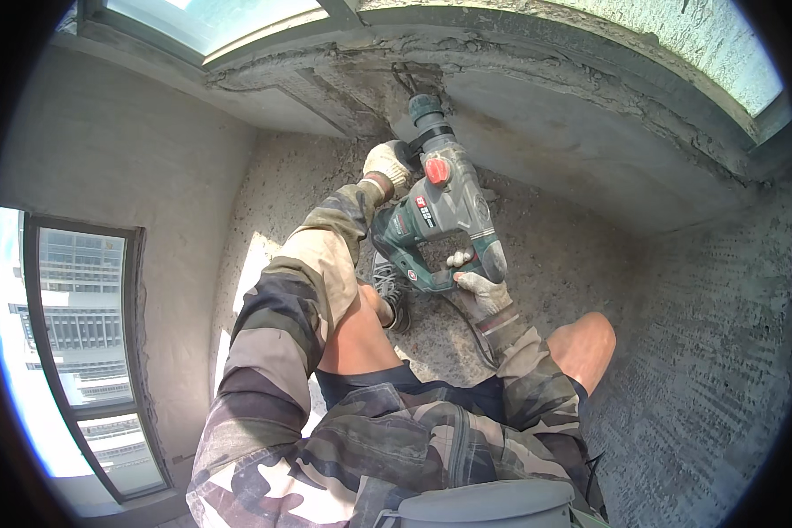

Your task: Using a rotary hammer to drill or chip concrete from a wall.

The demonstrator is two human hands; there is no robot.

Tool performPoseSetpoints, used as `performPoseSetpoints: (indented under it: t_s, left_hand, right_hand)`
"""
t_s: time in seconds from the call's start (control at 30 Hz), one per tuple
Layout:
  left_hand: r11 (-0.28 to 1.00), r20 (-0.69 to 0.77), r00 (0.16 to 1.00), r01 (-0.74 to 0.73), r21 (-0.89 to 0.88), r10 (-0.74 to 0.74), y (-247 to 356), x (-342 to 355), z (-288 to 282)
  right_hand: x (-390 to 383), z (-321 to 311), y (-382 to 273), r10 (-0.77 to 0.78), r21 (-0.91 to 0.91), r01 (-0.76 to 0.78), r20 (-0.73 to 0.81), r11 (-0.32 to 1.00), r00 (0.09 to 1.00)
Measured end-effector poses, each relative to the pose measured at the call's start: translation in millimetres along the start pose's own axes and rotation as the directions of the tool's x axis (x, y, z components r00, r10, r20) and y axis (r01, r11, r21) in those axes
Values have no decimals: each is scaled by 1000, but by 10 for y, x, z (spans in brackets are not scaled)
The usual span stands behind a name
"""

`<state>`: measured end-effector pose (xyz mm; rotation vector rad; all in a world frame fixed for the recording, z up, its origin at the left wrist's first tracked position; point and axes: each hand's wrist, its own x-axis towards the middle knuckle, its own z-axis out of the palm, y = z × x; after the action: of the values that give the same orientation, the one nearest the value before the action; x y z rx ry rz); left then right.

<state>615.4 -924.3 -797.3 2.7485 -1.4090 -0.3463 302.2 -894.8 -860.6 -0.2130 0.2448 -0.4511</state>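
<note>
A dusty green and grey rotary hammer drill (431,211) with a red knob points away from me, its nose against the wall below the window frame. My left hand (387,165), in a pale work glove, is closed round the side handle near the drill's collar. Gloved too, my right hand (482,290) grips the rear handle, with fingers through the loop. The drill's black chuck (426,107) sits close to a broken, rough patch of wall (396,84). Where the bit meets the wall is hard to make out.
A black power cord (472,330) runs from the drill toward my right forearm. Rough concrete floor (563,229) lies under the drill, with my shoe (394,299) beside it. A window (84,317) is at the left, and a textured wall (704,378) at the right.
</note>
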Motion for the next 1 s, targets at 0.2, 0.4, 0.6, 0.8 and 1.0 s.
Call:
performPoseSetpoints:
  t_s: [0.2, 0.4, 0.6, 0.8, 1.0]
  left_hand:
    - [996, -83, 994, -75, -52, 70, -33, 33, 94]
    - [949, -67, 972, -235, -212, 226, 315, -323, 89]
    - [891, -17, 978, -198, -408, 209, 364, -552, -29]
    - [788, -81, 973, -222, -574, 215, -56, -210, 461]
    - [261, 61, 971, -1, -965, 231, -208, 4, 651]
  right_hand:
    - [-76, 214, -369, -47, -199, 44, -11, 979, 999]
    - [-706, 521, -362, -57, -288, 56, 4, 956, 998]
    - [-869, 861, -357, -31, -610, 140, 185, 780, 982]
    - [-699, 1226, -92, -164, -719, 223, 152, 658, 975]
    - [-534, 1272, 188, -207, -727, 233, 126, 646, 970]
